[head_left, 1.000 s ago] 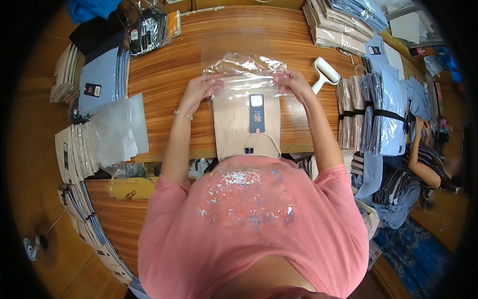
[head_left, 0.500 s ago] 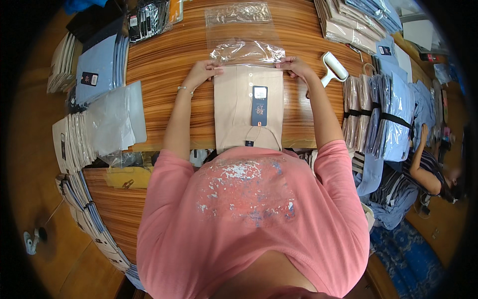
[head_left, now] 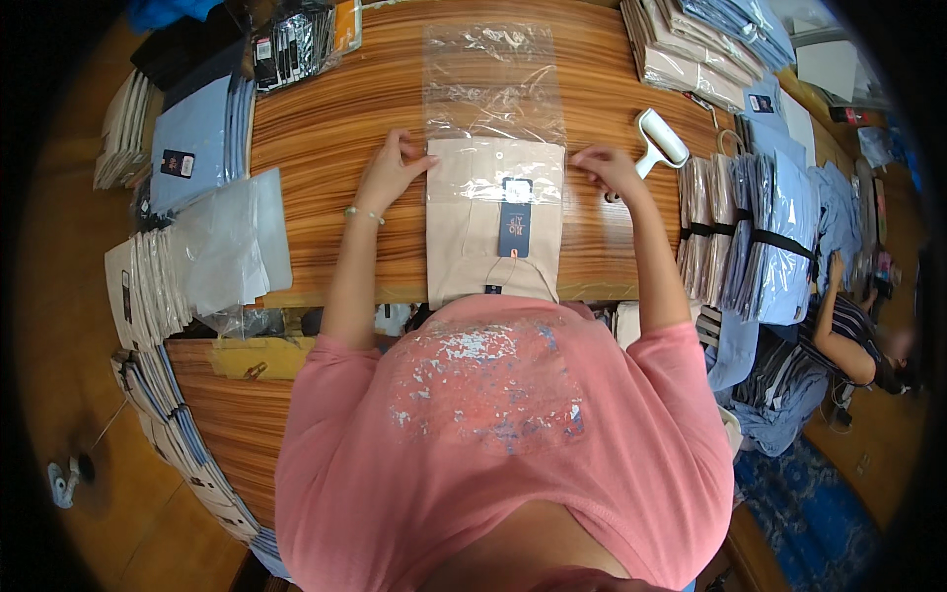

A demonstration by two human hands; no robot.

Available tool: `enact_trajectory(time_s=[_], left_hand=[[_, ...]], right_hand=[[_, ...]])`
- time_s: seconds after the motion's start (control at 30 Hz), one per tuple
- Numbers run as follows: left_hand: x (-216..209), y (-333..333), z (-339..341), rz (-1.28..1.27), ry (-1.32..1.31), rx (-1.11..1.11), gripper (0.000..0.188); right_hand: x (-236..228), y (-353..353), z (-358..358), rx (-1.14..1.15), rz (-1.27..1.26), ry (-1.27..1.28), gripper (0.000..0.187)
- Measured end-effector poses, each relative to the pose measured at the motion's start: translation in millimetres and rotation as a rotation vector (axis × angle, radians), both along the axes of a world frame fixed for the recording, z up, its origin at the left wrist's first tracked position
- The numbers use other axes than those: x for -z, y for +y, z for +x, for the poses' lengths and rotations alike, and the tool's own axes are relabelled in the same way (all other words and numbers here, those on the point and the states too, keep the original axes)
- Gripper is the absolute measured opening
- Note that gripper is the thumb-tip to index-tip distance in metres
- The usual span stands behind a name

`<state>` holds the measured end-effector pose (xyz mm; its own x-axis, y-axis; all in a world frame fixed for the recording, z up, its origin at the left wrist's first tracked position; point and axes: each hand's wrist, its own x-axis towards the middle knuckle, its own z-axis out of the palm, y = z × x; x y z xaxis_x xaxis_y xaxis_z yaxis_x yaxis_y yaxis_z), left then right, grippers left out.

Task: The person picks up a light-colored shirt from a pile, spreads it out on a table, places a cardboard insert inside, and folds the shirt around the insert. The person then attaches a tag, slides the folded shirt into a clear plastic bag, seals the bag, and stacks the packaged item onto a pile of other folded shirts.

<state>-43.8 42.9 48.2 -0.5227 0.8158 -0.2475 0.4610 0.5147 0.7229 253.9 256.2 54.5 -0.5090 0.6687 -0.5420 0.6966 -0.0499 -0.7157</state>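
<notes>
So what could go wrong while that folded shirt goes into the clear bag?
The dark hang tag on the beige shirt might catch on the clear bag mouth and bend. The shirt's near end overhangs the table edge, so it could slide. Both the left hand and right hand pinch corners only, so folds may shift.

Folded beige shirt (head_left: 493, 222) w/ navy tag, top in clear polybag (head_left: 493, 84).
</notes>
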Motion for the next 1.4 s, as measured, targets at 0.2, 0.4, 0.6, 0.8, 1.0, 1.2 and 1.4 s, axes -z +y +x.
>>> enact_trajectory(time_s=[0.2, 0.4, 0.6, 0.8, 1.0, 1.2, 1.4], left_hand=[[-10, 11, 45, 0.333, 0.381, 0.640, 0.024], [-6, 35, 41, 0.244, 0.088, 0.432, 0.019], [28, 51, 35, 0.307, -0.118, 0.336, 0.018], [32, 56, 31, 0.251, -0.137, 0.373, 0.018], [45, 59, 25, 0.313, -0.151, 0.402, 0.019], [29, 53, 31, 0.305, -0.086, 0.412, 0.026], [5, 41, 62, 0.419, 0.453, 0.532, 0.031]], right_hand=[[34, -14, 48, 0.405, 1.077, -0.102, 0.055], [-9, -41, 42, 0.508, 0.280, 0.541, 0.056], [-79, -192, 10, 0.120, -0.265, 0.495, 0.032], [-53, -215, -13, 0.152, -0.436, 0.374, 0.032], [-47, -214, -32, 0.176, -0.390, 0.500, 0.033], [-63, -220, 28, 0.207, -0.489, 0.413, 0.037], [-18, -133, 68, 0.601, -0.011, 0.703, 0.045]])
